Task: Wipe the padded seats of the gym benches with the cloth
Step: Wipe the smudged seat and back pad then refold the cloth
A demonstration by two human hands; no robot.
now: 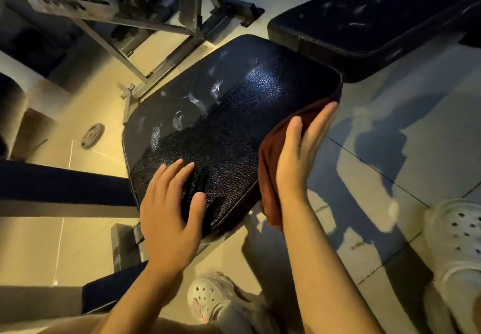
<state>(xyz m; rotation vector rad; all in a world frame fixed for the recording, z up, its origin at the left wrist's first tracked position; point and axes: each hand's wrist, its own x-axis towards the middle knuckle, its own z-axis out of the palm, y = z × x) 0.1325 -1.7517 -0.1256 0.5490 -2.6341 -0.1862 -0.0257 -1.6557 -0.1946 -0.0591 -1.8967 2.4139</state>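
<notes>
The cloth [270, 167], dark red, hangs against the right side edge of the near black padded seat [234, 114], pressed there by the flat, straight-fingered right hand [299, 151]. The left hand [169, 203] rests spread on the seat's near corner. A second bench pad [377, 15] lies beyond.

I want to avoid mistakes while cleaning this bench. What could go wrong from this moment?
1. The right hand presses the red cloth against the side edge of the near seat, so the pale smears on its top may be missed.
2. Much cloth hangs loose below the hand and could slip.
3. The bare left hand rests on the seat and may leave fresh marks.
</notes>
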